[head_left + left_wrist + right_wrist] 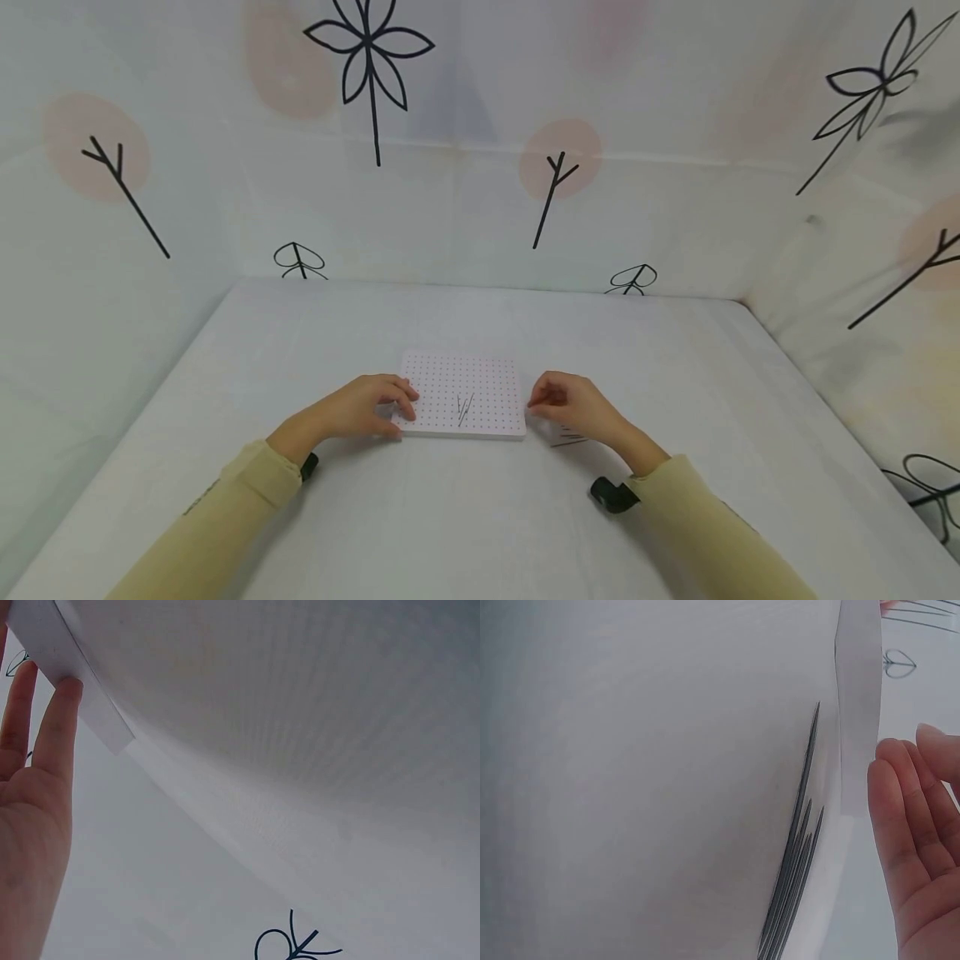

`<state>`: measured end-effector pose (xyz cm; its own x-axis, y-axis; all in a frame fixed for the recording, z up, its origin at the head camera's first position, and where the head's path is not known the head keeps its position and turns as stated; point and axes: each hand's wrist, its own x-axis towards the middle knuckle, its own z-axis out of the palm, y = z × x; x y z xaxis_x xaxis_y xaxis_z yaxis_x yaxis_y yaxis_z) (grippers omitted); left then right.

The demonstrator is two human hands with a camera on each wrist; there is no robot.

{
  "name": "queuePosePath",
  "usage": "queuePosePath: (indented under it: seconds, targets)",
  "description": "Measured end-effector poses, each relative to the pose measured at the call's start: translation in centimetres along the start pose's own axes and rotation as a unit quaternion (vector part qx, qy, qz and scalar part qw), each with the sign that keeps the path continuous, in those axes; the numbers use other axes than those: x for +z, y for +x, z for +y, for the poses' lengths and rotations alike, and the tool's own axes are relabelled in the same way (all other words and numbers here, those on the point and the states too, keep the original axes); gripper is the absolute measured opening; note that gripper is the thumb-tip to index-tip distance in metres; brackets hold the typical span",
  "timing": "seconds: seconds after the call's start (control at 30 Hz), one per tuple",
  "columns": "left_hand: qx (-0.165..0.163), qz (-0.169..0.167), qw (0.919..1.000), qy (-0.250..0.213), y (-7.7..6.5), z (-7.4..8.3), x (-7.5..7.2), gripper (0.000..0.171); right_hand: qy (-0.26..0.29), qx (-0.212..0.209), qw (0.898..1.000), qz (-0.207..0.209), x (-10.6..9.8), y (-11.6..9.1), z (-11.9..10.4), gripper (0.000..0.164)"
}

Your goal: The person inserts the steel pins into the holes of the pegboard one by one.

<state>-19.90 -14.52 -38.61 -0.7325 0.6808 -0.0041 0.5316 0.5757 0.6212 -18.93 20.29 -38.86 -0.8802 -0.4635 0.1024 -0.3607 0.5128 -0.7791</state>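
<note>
A square white board (495, 383) with a grid of small dots lies flat on the table. Several thin dark needles (464, 410) stand at differing tilts near its front middle. My left hand (367, 407) grips the board's left edge, fingertips on the top and thumb at the front corner; the left wrist view shows fingertips against the board's side (67, 652). Beside the right edge is my right hand (573, 406), thumb and fingers bent close together; whether anything is between the tips is hidden. More dark pointed needles (795, 862) lie on the table under that hand.
White cloth covers the table (465, 517). A patterned cloth backdrop (465, 217) rises behind and at the sides. Each wrist carries a dark camera, the right one (613, 495) hanging just above the cloth.
</note>
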Motion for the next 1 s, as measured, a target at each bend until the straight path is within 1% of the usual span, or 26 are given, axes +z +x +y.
queuePosePath:
  seconds: [0.17, 0.3, 0.57, 0.83, 1.0]
  targets:
    - [0.003, 0.0, 1.0, 0.0, -0.1, 0.0, -0.1, 0.02, -0.003, 0.001, 1.0, 0.001, -0.5, -0.4, 0.3, 0.012]
    - [-0.001, 0.0, 1.0, -0.001, -0.1, 0.0, -0.1, 0.02, -0.013, 0.005, 1.0, 0.008, -0.9, -0.6, 0.5, 0.012]
    - [0.002, 0.0, 1.0, -0.004, 0.0, -0.1, -0.1, 0.02, -0.017, 0.024, 0.999, 0.015, -1.7, -1.3, 1.1, 0.011]
    - [0.003, 0.0, 1.0, 0.001, 0.0, -0.2, 0.0, 0.02, -0.036, 0.028, 0.999, 0.012, -2.4, -1.7, 1.4, 0.01]
    - [0.003, 0.0, 1.0, 0.001, 0.0, -0.1, -0.1, 0.02, -0.049, 0.038, 0.998, 0.008, -3.0, -2.1, 1.9, 0.011]
